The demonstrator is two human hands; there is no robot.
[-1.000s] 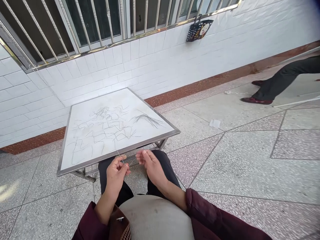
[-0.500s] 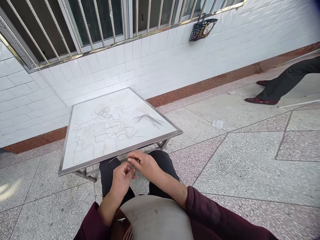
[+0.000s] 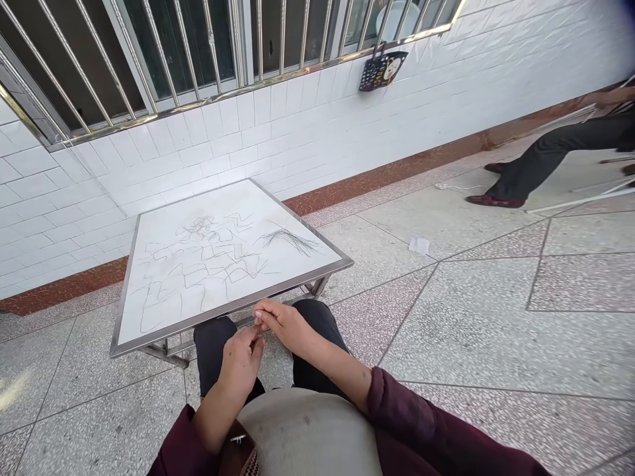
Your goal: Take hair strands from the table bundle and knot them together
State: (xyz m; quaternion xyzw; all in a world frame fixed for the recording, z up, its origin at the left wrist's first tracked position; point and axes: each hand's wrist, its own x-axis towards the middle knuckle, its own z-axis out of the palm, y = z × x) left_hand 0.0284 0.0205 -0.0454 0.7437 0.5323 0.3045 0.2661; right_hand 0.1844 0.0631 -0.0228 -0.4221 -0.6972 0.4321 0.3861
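My left hand (image 3: 241,357) is closed in a pinch above my lap, just off the near edge of the table. My right hand (image 3: 282,324) also pinches, its fingertips meeting those of the left. A thin wire seems to be between them; it is barely discernible now. On the white tabletop (image 3: 173,311) lie many thin dark wires (image 3: 208,254), bent into zigzags and spread over the left and middle. Toward the right edge rests a bundle of straighter thin wires (image 3: 292,239).
The metal-framed table stands against a white tiled wall (image 3: 297,139) under a barred window. A patterned bag (image 3: 381,69) hangs from the bars. To the right, another person's legs (image 3: 546,158) stretch over the terrazzo floor. A white scrap (image 3: 419,246) lies on the floor.
The view has shifted a little to the right. My hands stay pinched together; the left turned slightly, and the strand that stuck out to the left no longer shows clearly.
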